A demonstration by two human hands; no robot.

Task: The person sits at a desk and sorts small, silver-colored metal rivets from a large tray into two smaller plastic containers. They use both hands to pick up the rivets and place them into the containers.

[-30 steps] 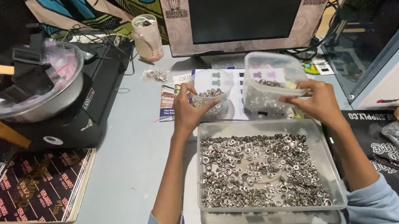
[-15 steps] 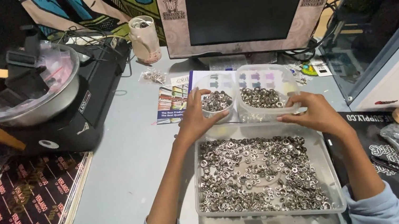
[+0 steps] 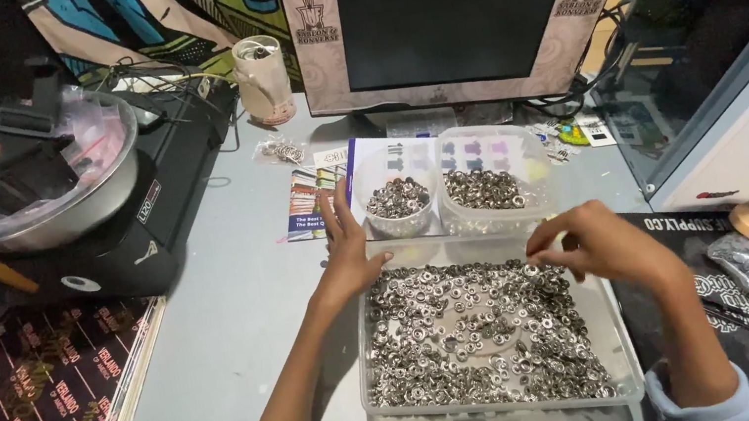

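Tray point(image 3: 621, 372): nearest us, clear and shallow; we keep it close so the heap of small metal rings point(image 3: 474, 335) lies spread thin and easy to pick through.
Right hand point(image 3: 600, 245): over the tray's far right part, wrist bent down, fingers drawn narrow at the tips; whether they pinch a ring we cannot tell.
Left hand point(image 3: 347, 255): at the tray's far left corner, fingers flat and together, pointing away, touching the near tub.
Left tub point(image 3: 398, 199): just beyond the tray, holding sorted rings within short reach.
Right tub point(image 3: 489, 187): beside it, likewise part filled.
Monitor point(image 3: 462, 6): well beyond the tray.
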